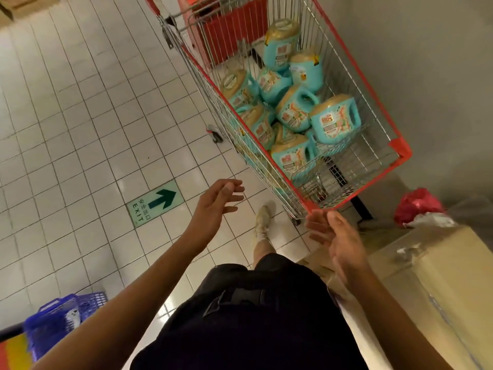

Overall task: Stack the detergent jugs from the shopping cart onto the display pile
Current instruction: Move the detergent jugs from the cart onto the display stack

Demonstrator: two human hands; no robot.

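Note:
A wire shopping cart with red trim stands ahead of me against a grey wall. Inside it lie several turquoise detergent jugs with beige tops, heaped on their sides. My left hand hovers over the floor just left of the cart's near corner, fingers relaxed and holding nothing. Just below the cart's near red rim is my right hand, palm turned inward, fingers loosely spread and empty. No display pile is in view.
White tiled floor with a green exit arrow sign lies to the left. A cardboard box and a red plastic bag sit at the right. A blue basket stands at lower left. My foot is near the cart's wheel.

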